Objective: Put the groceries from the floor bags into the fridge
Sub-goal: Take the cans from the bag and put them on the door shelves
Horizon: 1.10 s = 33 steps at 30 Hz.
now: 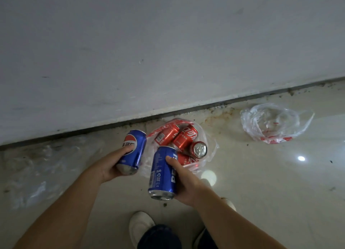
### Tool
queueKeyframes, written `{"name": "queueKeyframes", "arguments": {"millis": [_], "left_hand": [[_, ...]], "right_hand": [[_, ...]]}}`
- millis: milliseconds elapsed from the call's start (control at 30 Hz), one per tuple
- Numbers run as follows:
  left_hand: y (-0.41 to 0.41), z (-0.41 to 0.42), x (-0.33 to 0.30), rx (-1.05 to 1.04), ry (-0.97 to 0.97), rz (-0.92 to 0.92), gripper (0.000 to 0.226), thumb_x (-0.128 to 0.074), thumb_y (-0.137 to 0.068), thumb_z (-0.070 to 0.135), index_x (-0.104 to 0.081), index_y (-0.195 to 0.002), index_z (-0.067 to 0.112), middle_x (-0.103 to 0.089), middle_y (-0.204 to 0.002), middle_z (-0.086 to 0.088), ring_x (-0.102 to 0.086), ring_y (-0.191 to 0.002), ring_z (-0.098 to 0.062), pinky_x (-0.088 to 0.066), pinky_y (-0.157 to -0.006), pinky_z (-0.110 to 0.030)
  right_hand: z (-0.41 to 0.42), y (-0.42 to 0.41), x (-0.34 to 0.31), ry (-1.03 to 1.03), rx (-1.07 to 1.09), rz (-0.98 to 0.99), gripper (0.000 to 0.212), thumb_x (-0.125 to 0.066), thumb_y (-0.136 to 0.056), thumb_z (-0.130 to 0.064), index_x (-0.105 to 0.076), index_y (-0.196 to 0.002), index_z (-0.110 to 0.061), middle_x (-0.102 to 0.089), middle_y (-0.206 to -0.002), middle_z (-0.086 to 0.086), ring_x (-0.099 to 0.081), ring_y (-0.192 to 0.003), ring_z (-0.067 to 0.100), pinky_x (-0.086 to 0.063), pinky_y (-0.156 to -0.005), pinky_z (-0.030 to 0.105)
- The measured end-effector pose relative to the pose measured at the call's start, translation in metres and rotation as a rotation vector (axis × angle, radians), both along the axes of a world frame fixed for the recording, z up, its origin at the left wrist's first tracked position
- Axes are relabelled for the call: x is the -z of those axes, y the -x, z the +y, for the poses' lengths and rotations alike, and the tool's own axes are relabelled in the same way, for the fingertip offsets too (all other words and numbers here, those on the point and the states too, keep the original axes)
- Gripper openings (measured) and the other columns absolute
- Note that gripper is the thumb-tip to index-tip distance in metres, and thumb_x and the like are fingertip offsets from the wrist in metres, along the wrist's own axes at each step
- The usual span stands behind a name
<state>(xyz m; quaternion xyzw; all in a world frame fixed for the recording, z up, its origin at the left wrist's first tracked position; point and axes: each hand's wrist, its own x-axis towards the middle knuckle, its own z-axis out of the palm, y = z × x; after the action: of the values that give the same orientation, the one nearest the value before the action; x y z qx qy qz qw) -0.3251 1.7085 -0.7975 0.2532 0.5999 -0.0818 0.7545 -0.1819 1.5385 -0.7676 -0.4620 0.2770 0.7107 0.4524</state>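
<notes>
My left hand point(110, 168) grips a blue Pepsi can point(133, 151) from below, thumb on its logo. A second blue Pepsi can point(162, 174) is held in my right hand point(184, 183), fingers wrapped round its right side. Both cans hang above the floor, just in front of a clear plastic bag with red print point(211, 149). Several red cola cans point(184, 138) lie in that bag, one showing its silver top point(199, 149). No fridge is in view.
A second clear plastic bag point(270, 125) lies crumpled on the tiled floor at the right, with nothing visible inside. A grey wall point(149, 52) runs across the back. Crinkled plastic film point(37, 164) covers the floor at left. My white shoes point(140, 228) stand below.
</notes>
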Motion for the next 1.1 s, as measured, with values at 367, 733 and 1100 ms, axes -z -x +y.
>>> {"name": "queueKeyframes", "arguments": {"millis": [367, 733, 1100], "left_hand": [[0.002, -0.04, -0.157, -0.019, -0.099, -0.083, 0.045, -0.063, -0.083, 0.024, -0.053, -0.124, 0.009, -0.069, -0.093, -0.007, -0.068, -0.074, -0.017, -0.057, -0.06, -0.03], [-0.039, -0.085, -0.39, 0.329, -0.264, -0.265, 0.065, -0.074, -0.068, 0.032, -0.051, -0.126, 0.015, -0.069, -0.102, -0.005, -0.067, -0.083, -0.019, -0.053, -0.065, -0.031], [-0.07, -0.215, -0.571, 0.776, -0.294, -0.567, 0.072, -0.082, -0.063, 0.033, -0.05, -0.122, 0.006, -0.066, -0.092, -0.013, -0.064, -0.077, -0.026, -0.054, -0.069, -0.037]], "right_hand": [[-0.031, -0.012, -0.142, 0.147, 0.028, -0.284, 0.045, -0.068, -0.085, -0.027, -0.049, -0.122, -0.011, -0.066, -0.1, 0.012, -0.066, -0.083, 0.025, -0.057, -0.062, 0.036], [-0.076, -0.019, -0.358, 0.007, 0.16, -0.708, 0.04, -0.07, -0.084, -0.023, -0.051, -0.119, -0.016, -0.067, -0.108, 0.01, -0.067, -0.094, 0.026, -0.057, -0.078, 0.043], [-0.286, 0.027, -0.535, 0.095, 0.511, -1.017, 0.052, -0.078, -0.076, -0.031, -0.052, -0.119, -0.017, -0.067, -0.109, 0.009, -0.067, -0.099, 0.028, -0.056, -0.085, 0.046]]}}
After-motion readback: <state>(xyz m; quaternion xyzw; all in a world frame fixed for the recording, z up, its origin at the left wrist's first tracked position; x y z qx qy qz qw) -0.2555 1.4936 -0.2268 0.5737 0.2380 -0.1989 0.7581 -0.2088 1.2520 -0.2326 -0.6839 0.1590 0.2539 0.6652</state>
